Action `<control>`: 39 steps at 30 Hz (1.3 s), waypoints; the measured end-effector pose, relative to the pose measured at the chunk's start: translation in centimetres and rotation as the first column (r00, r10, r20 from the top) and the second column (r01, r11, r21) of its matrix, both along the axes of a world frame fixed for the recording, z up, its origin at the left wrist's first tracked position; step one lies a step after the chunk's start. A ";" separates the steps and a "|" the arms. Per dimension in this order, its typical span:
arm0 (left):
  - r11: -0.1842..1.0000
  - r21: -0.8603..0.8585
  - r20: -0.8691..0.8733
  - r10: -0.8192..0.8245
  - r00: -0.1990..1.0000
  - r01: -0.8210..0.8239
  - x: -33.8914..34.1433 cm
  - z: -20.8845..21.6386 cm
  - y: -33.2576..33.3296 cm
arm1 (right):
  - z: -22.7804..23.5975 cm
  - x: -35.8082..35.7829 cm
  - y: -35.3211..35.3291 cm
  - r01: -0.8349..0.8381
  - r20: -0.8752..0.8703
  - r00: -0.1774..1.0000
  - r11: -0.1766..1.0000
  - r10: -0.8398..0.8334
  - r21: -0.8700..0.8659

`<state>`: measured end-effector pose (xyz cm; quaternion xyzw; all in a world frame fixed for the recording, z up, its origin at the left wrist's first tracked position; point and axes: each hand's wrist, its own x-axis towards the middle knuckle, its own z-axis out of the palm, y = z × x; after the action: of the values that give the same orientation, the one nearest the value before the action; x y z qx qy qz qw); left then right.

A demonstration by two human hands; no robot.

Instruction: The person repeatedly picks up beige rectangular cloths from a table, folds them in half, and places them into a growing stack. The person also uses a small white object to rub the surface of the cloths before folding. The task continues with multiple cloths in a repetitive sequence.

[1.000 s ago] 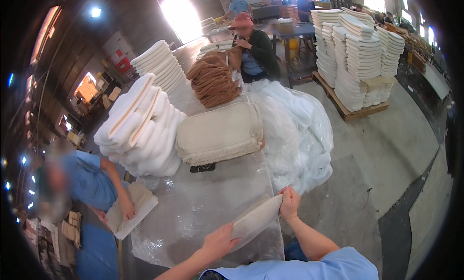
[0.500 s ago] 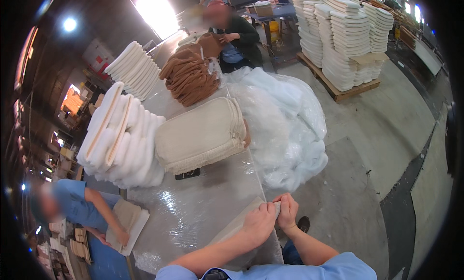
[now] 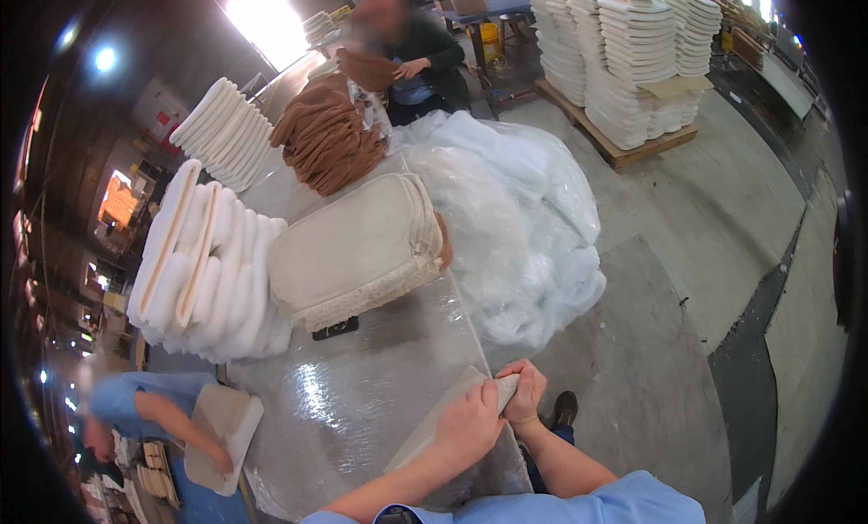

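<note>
Gripping a beige cloth piece (image 3: pixel 423 444), our left hand (image 3: pixel 470 423) and right hand (image 3: pixel 523 393) sit close together, both clamped on its far end at the right edge of the counter (image 3: pixel 371 384). Farther along, we see a beige stack (image 3: pixel 348 244), with a puffy white pile (image 3: pixel 212 262) to its left and a plastic-wrapped bundle (image 3: pixel 524 244) to its right. Beyond lies a brown fabric pile (image 3: pixel 327 142), a co-worker's hand (image 3: pixel 413 69) near it.
</note>
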<state>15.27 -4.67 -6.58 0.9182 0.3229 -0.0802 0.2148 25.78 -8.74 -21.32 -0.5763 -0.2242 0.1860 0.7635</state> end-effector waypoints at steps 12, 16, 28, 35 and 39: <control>0.946 -0.325 0.023 0.000 1.000 0.008 -0.8 0.6 3.4 | 0.3 1.2 0.0 -0.152 0.008 0.988 0.983 0.153 -0.102; 0.958 -0.286 -0.020 0.000 1.000 -0.006 -0.3 1.2 2.5 | -1.7 1.0 -0.3 -0.178 -0.103 0.980 0.980 0.169 -0.085; 0.953 -0.303 0.002 -0.004 1.000 0.004 -0.4 0.0 1.8 | -4.8 0.7 -0.3 -0.108 0.016 0.994 0.991 0.110 -0.080; 0.957 -0.288 0.101 0.051 0.994 -0.020 -0.9 -1.0 1.4 | -6.4 -0.3 -0.3 -0.140 -0.216 0.969 0.987 0.121 -0.075; 0.964 -0.265 0.093 0.032 0.995 -0.006 -0.7 -0.1 1.8 | -5.5 0.5 -0.5 -0.132 -0.085 0.989 0.980 0.120 -0.147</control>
<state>14.58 -2.88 -6.73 0.8811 0.3074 -0.0759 0.3513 26.31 -9.20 -26.78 -0.6101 -0.2162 0.2723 0.7119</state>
